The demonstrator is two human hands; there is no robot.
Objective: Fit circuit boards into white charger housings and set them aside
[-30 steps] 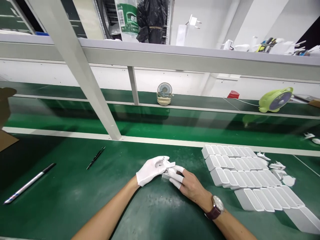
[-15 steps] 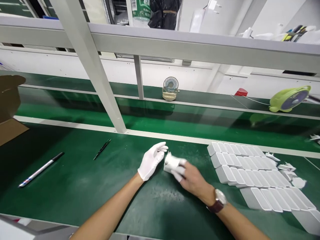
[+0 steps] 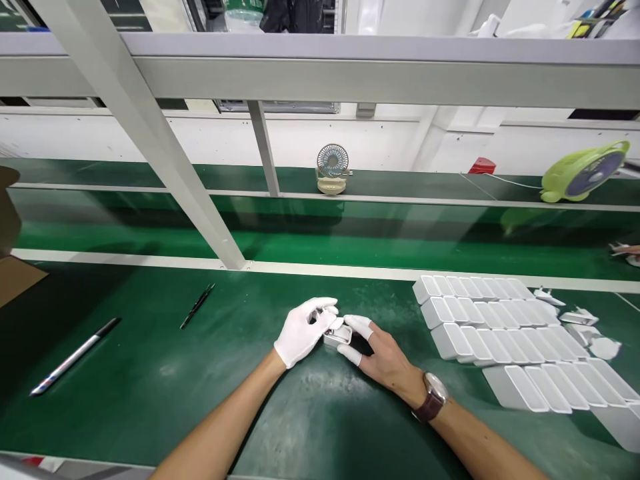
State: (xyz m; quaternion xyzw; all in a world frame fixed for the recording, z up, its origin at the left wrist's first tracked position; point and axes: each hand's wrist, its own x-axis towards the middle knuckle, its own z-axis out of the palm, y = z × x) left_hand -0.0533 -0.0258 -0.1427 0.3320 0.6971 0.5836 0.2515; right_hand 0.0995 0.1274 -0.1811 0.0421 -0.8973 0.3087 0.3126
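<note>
My left hand [image 3: 304, 331], in a white glove, has its fingers closed around a small white part [image 3: 336, 324] above the left end of a small open white box [image 3: 341, 337]. The fingers partly hide that part. My right hand [image 3: 373, 347], with white finger covers on thumb and fingertips, grips the right end of the box between thumb and forefinger. Something small and dark shows inside the box; I cannot make out what. Both hands are low over the green tabletop [image 3: 280, 427].
Rows of white open boxes [image 3: 500, 333] stand at right, with loose white parts [image 3: 580, 317] behind. A black pen [image 3: 197, 307], a marker [image 3: 75, 357] and a cardboard box [image 3: 17, 280] are at left. A slanted post [image 3: 165, 147] rises behind; fans [image 3: 333, 167] stand farther back.
The right hand has brought the white box to the left hand, whose fingers have closed over its left end. The box's open side now shows. The view has shifted slightly.
</note>
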